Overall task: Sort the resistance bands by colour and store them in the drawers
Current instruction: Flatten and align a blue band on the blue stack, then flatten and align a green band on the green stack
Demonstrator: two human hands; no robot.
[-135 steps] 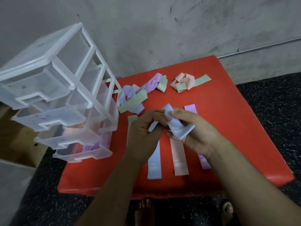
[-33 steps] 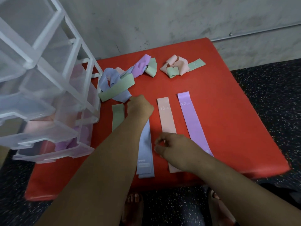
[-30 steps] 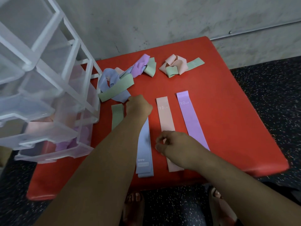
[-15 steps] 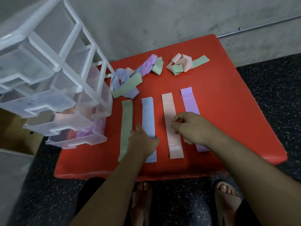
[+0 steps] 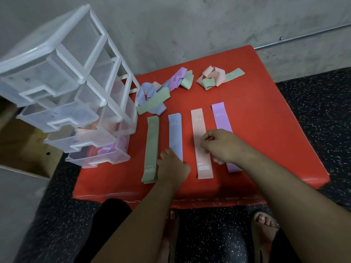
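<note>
Resistance bands (image 5: 198, 130) are lying in a colour row on the red worktop (image 5: 269, 133), not yet in the drawers.

Nearest me, my left hand (image 5: 171, 165) is covering the near end of the blue band (image 5: 175, 133), probably to flatten it; I cannot tell if it is gripping. My right hand (image 5: 220, 145) is hanging curled over the pink band (image 5: 197, 120), grip equally unclear. The green band (image 5: 152, 147) and purple band (image 5: 221, 118) are flanking them, apart, one per colour, likely as sorting lanes. Farther back, a mixed tangle (image 5: 152, 99) and a pink-green knot (image 5: 212, 78) are waiting. At the left the clear drawers (image 5: 76, 88) are standing, pink and purple showing in the lower two.
</note>
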